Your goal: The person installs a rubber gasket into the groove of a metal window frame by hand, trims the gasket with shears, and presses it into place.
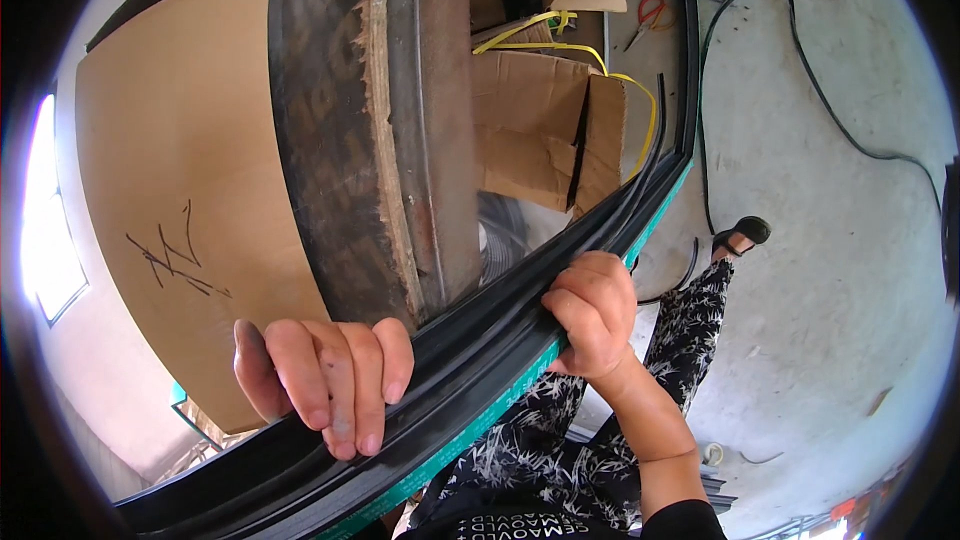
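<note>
A long black window frame (475, 370) with green tape (470, 410) along its near edge runs diagonally in front of me and bends away at the right. The fingers of my left hand (335, 375) wrap over the frame's far side and rest on its grooves. Farther right, my right hand (597, 310) is closed, its curled fingers pressed against the frame's top. A thin black rubber strip (655, 140) leads along the frame to that hand, its loose far end standing clear. What lies inside the right fingers is hidden.
Beyond the frame stand a worn board with a rough edge (378, 120), a cardboard sheet (190, 160) and an open cardboard box (530, 125) with yellow strapping (570, 46). Red-handled scissors (648, 18) lie farther off. Black cord (800, 60) trails over the grey floor.
</note>
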`<state>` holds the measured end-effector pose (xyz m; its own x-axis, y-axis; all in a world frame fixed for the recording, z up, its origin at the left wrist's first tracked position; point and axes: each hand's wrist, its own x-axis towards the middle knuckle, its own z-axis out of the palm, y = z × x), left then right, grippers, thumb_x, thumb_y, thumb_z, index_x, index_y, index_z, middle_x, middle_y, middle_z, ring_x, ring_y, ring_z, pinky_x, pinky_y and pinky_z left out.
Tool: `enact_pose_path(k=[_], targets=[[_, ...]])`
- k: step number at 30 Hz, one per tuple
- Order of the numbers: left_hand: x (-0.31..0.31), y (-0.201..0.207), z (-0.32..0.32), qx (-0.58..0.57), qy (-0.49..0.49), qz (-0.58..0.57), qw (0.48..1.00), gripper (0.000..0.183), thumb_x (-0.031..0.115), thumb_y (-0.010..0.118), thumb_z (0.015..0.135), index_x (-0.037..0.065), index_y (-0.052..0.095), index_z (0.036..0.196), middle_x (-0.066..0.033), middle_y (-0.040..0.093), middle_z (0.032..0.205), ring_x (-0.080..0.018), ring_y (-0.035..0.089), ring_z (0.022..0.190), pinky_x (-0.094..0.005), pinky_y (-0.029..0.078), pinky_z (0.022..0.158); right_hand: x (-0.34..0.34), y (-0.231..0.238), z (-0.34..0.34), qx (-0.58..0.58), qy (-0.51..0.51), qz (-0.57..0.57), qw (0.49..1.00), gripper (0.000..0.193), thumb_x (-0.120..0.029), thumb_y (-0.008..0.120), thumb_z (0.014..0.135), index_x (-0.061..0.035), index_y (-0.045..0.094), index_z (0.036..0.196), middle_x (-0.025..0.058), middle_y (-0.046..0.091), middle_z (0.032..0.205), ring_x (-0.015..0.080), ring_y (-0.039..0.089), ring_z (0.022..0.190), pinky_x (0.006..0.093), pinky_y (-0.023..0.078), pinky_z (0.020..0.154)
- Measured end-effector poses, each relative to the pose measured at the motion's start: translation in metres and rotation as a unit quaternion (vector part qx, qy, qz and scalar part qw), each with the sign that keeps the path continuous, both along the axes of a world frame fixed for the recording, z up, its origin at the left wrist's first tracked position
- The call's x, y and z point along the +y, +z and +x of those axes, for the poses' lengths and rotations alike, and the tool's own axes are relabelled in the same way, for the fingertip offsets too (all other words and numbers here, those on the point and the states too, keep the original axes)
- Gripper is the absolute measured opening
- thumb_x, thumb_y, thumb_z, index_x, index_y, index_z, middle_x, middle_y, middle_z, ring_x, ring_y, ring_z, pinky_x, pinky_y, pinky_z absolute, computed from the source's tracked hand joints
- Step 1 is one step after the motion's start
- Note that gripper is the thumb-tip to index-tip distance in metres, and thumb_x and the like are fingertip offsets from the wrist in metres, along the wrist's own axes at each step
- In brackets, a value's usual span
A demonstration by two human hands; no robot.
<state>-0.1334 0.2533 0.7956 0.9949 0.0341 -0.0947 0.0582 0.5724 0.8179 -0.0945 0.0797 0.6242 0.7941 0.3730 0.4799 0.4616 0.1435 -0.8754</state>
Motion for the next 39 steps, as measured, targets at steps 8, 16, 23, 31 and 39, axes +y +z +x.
enact_pose_path(k=[8,16,23,31,39], targets=[[-0.004,0.002,0.004,0.020,-0.004,0.002,1.000,0.065,0.037,0.001,0.101,0.007,0.056,0.086,-0.0095,0.067,0.073,-0.0223,0.065,0.071,-0.0363,0.041,0.081,0.003,0.020,0.004,0.009,-0.005,0.043,0.999,0.042,-0.042,0.054,0.083,-0.0006,0.061,0.082,0.0113,0.057,0.083,0.0277,0.056,0.073,0.0378,0.048,0.062],[-0.008,-0.001,0.007,0.016,-0.002,0.010,1.000,0.065,0.037,0.001,0.102,0.007,0.056,0.085,-0.0100,0.067,0.073,-0.0222,0.065,0.071,-0.0361,0.041,0.081,0.000,0.023,0.013,0.008,-0.001,0.017,1.000,0.044,-0.044,0.052,0.080,-0.0012,0.060,0.080,0.0104,0.056,0.080,0.0275,0.056,0.071,0.0375,0.047,0.062],[-0.011,-0.006,0.012,0.004,0.000,0.002,1.000,0.064,0.036,0.001,0.102,0.007,0.056,0.086,-0.0101,0.066,0.071,-0.0228,0.066,0.071,-0.0367,0.041,0.081,-0.001,0.013,0.019,-0.009,0.019,0.032,0.999,0.048,-0.048,0.053,0.077,-0.0008,0.058,0.082,0.0110,0.055,0.080,0.0287,0.056,0.069,0.0383,0.046,0.060],[-0.015,0.002,0.015,0.025,-0.001,0.016,1.000,0.064,0.035,0.001,0.102,0.007,0.056,0.086,-0.0104,0.066,0.071,-0.0228,0.065,0.070,-0.0367,0.041,0.081,-0.011,0.011,0.024,0.010,0.018,0.001,1.000,0.048,-0.050,0.053,0.078,-0.0027,0.058,0.083,0.0100,0.054,0.081,0.0288,0.056,0.075,0.0393,0.047,0.066],[-0.016,-0.006,0.016,0.006,-0.011,0.004,1.000,0.065,0.034,0.000,0.101,0.007,0.056,0.084,-0.0102,0.066,0.069,-0.0225,0.065,0.068,-0.0365,0.041,0.078,-0.012,-0.001,0.026,-0.002,0.052,0.017,0.999,0.050,-0.052,0.050,0.079,-0.0026,0.058,0.084,0.0105,0.055,0.082,0.0292,0.056,0.076,0.0395,0.046,0.066]])
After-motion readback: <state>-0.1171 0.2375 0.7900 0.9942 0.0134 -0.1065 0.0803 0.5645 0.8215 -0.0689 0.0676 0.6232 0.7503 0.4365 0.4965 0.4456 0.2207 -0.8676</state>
